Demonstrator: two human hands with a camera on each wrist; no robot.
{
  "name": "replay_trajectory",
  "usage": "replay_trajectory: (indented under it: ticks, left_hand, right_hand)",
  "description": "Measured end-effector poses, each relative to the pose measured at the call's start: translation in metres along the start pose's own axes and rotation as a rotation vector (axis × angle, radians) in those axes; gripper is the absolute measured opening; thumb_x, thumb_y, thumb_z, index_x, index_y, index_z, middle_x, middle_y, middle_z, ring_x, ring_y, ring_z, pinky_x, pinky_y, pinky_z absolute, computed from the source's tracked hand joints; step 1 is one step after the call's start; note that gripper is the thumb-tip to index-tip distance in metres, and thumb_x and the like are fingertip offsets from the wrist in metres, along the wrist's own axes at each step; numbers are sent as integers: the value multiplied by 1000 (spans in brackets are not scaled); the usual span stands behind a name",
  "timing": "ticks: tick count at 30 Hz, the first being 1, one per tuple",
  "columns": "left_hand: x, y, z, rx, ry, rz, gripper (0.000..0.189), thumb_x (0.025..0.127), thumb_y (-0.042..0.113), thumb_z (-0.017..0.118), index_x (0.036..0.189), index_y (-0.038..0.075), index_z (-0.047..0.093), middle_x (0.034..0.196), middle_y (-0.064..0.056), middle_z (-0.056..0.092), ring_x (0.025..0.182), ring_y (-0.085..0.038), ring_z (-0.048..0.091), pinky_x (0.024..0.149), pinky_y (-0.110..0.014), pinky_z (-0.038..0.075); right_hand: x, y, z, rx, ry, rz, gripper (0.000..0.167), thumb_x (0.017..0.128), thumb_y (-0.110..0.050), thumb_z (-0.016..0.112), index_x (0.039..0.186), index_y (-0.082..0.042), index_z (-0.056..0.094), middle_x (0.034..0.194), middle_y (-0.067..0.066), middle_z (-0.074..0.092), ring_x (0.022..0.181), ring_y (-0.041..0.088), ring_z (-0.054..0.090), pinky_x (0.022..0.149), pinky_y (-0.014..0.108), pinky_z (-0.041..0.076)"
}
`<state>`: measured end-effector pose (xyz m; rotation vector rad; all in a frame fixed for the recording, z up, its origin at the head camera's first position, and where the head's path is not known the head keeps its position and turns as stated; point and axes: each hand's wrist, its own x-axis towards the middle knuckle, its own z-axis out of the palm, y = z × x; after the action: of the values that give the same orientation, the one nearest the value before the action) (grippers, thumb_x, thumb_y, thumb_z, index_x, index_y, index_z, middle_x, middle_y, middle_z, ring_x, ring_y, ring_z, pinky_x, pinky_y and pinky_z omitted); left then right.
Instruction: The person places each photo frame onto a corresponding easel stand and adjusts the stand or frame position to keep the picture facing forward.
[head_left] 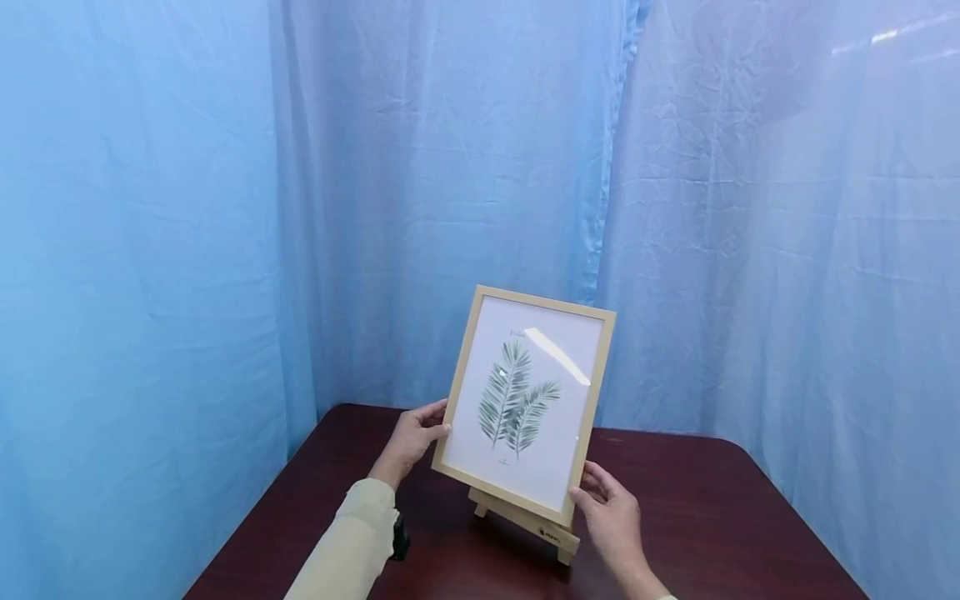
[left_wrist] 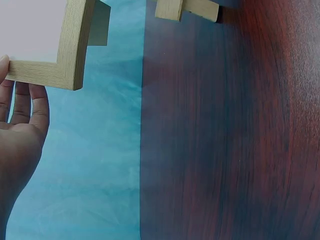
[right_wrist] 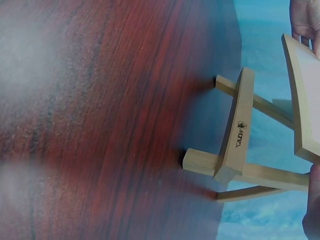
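Note:
A light wood picture frame (head_left: 546, 303) holds a print of green palm leaves (head_left: 517, 404) under a glossy front. My left hand (head_left: 411, 437) grips its left edge, thumb in front and fingers behind; the left wrist view shows that hand (left_wrist: 22, 135) at a lower corner. On the opposite edge, near the bottom, my right hand (head_left: 611, 512) pinches the frame. Behind and below stands a small wooden easel (head_left: 525, 523), mostly hidden in the head view. The right wrist view shows the frame's lower edge apart from the easel's ledge (right_wrist: 239, 127), which bears a dark logo.
The easel's legs stand on a dark red-brown wooden table (head_left: 675, 500) with rounded far corners. Blue curtains (head_left: 450, 167) hang behind it and along both sides. A dark object (head_left: 401, 537) sits at my left wrist.

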<state>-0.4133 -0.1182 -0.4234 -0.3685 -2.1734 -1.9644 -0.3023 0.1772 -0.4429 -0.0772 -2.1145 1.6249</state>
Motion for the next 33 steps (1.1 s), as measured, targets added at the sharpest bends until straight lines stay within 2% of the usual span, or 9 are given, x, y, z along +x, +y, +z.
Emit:
replay_trajectory:
  ticks: [17,23,33]
  left_hand:
    - [6,-6,19,1,-14,11,46,89,-3,68,135,2,61,116,-16,66,100,-24,62,89,-40,53]
    - [7,-9,26,11,-28,-3,47,89,-2,68,135,3,61,118,-16,66,101,-25,61,89,-40,53]
    - [7,-15,37,25,-34,-32,47,90,-2,68,136,5,61,115,-13,66,100,-24,60,89,-41,54]
  right_hand:
    - [1,11,-10,4,25,-8,47,88,2,72,133,8,57,115,25,67,107,35,66,81,25,56]
    - [2,19,-12,-19,42,-3,47,87,3,71,133,7,58,115,25,67,104,32,67,79,22,55]
    - [3,32,-15,-78,55,39,48,90,-1,69,136,4,56,119,24,66,108,38,65,83,35,57]
